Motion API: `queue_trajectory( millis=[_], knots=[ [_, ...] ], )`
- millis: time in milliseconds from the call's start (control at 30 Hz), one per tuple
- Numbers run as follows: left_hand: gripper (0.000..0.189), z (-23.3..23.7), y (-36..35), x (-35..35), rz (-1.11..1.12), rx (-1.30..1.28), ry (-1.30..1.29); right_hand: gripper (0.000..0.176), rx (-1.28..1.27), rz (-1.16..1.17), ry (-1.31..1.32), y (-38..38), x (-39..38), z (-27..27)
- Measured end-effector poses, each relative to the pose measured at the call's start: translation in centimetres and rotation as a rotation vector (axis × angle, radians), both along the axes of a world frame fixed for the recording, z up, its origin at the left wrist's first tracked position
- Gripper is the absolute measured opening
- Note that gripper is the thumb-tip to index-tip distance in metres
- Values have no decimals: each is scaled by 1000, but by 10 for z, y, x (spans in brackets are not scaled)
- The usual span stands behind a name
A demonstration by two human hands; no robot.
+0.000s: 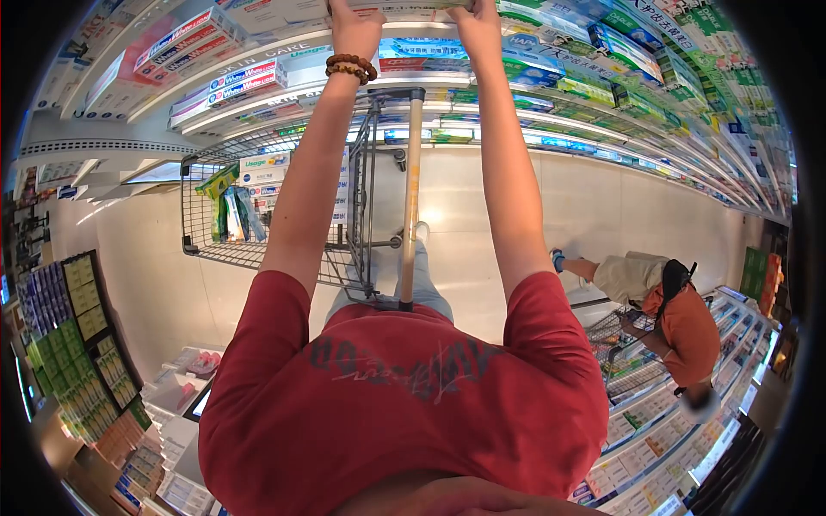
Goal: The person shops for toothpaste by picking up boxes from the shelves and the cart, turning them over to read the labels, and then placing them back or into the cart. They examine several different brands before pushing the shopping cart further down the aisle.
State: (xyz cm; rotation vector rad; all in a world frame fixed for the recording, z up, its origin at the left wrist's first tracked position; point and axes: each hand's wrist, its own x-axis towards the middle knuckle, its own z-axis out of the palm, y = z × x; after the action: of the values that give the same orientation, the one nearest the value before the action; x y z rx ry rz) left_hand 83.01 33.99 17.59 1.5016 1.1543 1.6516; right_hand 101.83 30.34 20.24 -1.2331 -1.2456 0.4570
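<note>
Both my arms are stretched out to the top shelf [258,53] of toothpaste in front of me. My left hand [354,27], the one with the wooden bead bracelet [351,67] on its wrist, is against one end of a long pale box [400,7] at the very top edge of the view. My right hand [478,26] is against the other end. The box lies flat along the shelf front between my two hands. My fingers run out of the frame there, so I cannot tell whether either hand is closed around the box or only resting on it. Just to the left on the shelves below are blue and white White&White cartons [245,77], and green and blue cartons [602,82] fill the rows to the right. My shopping cart [258,249] stands under my arms, close against my legs, with its tan handle bar [411,198] between my forearms. Inside the cart are a few boxes [262,172] and some green packs [219,202], leaning at the far end. To my right, well apart from me, another person in an orange top [688,331] bends over a second cart [621,348] beside the low shelves.
</note>
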Motion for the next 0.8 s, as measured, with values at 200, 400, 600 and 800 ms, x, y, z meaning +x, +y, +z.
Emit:
queue_trajectory(
  millis=[200, 400, 600, 800],
  knots=[
    [88, 2, -6, -1, -10, -6, 25, 71, 4, -52, -95, 6, 5, -9],
    [93, 0, -3, 0, 55, -9, 115, 75, -33, -126, -165, 9, 2, -10],
    [90, 10, -33, 9, 294, 232, 325, 74, 52, -119, -155, 9, 5, -19],
    [66, 6, -173, -11, 2, 245, 493, 49, 182, -127, 20, -81, -19, -4]
  ],
)
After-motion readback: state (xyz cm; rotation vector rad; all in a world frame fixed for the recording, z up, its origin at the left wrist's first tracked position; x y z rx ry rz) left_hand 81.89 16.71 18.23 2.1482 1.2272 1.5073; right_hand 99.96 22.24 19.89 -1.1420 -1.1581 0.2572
